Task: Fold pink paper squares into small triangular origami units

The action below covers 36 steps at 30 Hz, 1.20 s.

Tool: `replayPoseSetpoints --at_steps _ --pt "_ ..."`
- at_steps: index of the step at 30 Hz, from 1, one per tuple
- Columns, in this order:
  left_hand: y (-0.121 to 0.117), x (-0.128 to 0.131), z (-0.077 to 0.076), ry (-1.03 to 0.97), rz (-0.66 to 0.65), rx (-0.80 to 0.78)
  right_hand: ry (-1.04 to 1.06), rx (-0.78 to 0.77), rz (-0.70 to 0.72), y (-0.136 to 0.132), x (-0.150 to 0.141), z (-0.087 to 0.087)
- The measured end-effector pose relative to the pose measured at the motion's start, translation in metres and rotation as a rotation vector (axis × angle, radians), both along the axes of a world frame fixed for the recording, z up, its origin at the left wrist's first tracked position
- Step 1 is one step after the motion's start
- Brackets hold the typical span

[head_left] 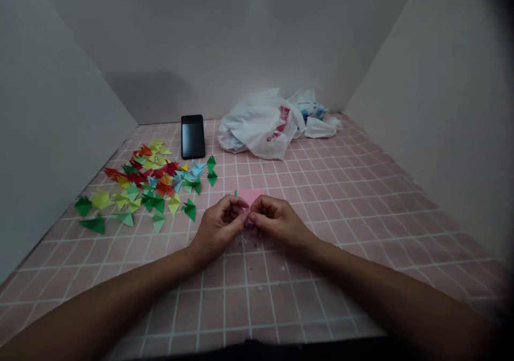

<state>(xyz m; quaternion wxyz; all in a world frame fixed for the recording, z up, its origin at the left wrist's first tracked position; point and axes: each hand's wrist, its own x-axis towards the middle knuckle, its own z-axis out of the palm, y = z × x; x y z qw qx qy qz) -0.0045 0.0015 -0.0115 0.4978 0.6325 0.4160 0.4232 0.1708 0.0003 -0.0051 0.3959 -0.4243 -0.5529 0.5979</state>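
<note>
A piece of pink paper (pixel 251 196) is pinched between my left hand (pixel 219 227) and my right hand (pixel 279 222), just above the mat. Their fingertips meet at its lower edge and hide most of it. A thin sliver of green (pixel 235 193) shows at its left corner. To the left of my left hand lies a scattered heap of small folded paper triangles (pixel 148 181) in green, yellow, red, orange and light blue. Neither hand touches the heap.
A black smartphone (pixel 193 136) lies on the pink grid-patterned mat (pixel 305 275) beyond the heap. A crumpled white plastic bag (pixel 257 128) sits at the far edge with other crumpled items. White walls (pixel 441 109) rise on the left, right and far sides.
</note>
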Motion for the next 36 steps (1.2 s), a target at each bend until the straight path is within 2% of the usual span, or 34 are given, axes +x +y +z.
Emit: replayPoseSetpoints --at_steps 7,23,28,36 --pt "0.001 0.001 0.002 0.001 -0.001 0.01 -0.005 -0.024 -0.001 0.0 0.0 0.003" --pt "0.0 0.002 0.007 -0.113 -0.036 -0.127 0.055 -0.103 0.014 0.0 -0.001 0.004" --pt "0.0 0.0 0.007 -0.115 -0.027 -0.175 0.056 -0.074 0.02 -0.001 -0.001 0.005" --pt "0.0 -0.001 0.012 0.002 0.0 -0.092 -0.071 0.077 -0.008 -0.003 -0.002 0.003"
